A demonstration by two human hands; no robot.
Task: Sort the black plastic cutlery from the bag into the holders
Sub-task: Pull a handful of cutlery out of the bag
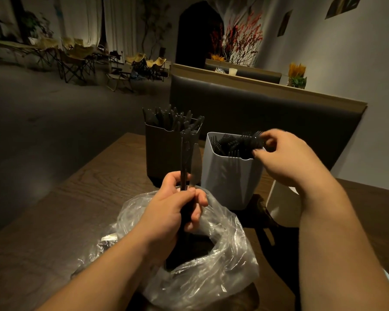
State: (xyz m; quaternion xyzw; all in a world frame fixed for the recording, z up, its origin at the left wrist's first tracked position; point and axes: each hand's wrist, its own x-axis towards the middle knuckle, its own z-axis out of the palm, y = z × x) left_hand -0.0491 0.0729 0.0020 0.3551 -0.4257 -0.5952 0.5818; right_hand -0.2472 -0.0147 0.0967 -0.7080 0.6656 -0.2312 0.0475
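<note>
The desk [81, 198] is showing matt, grained brown wood, while the thin clear plastic bag [222, 265] is glinting, crinkled and glossy. The black plastic knife [195, 162] is catching light on its smooth blade; the white holder [227, 182] is looking smooth and matt.

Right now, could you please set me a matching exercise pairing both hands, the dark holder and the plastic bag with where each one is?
1 left hand
2 right hand
3 dark holder
4 plastic bag

A lies crumpled nearest the person
B pinches forks at the white holder's rim
C stands left of the white holder
D holds cutlery upright over the bag

Pairs: 1-D, 2-B, 3-C, 4-A
</note>
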